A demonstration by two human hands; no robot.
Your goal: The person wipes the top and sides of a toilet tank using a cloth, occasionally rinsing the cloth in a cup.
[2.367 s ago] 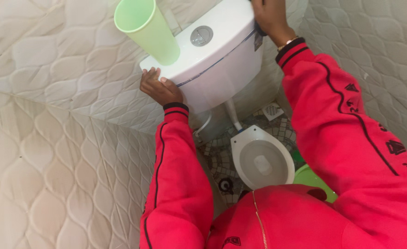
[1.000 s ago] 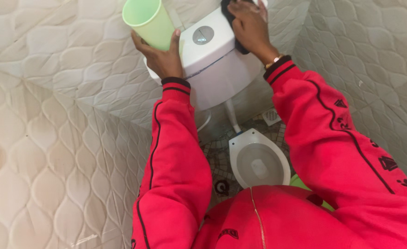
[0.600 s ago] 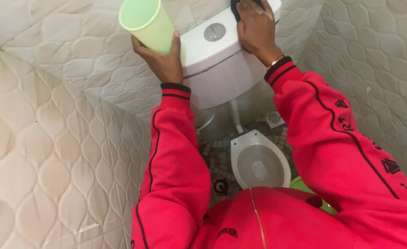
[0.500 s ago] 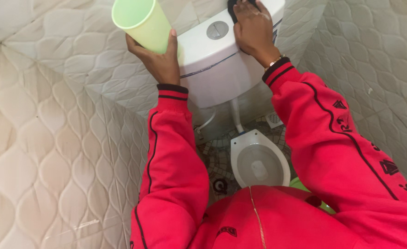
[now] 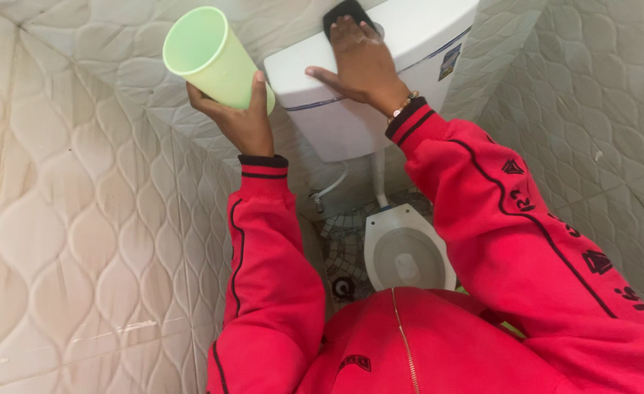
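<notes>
My left hand holds a pale green plastic cup up in the air, just left of the white toilet cistern. The cup's mouth points up and to the left. My right hand lies flat on the cistern lid, pressing a dark cloth or sponge under the fingers. Both arms wear red sleeves with black trim. A bracelet sits on my right wrist.
Below the cistern stands a white toilet bowl on a mosaic floor with a round drain. A white pipe and a hose run down from the cistern. Cream patterned tile walls close in left and right.
My left hand took the green cup off the cistern lid and lifted it to the left. My right hand with the dark cloth slid left across the lid.
</notes>
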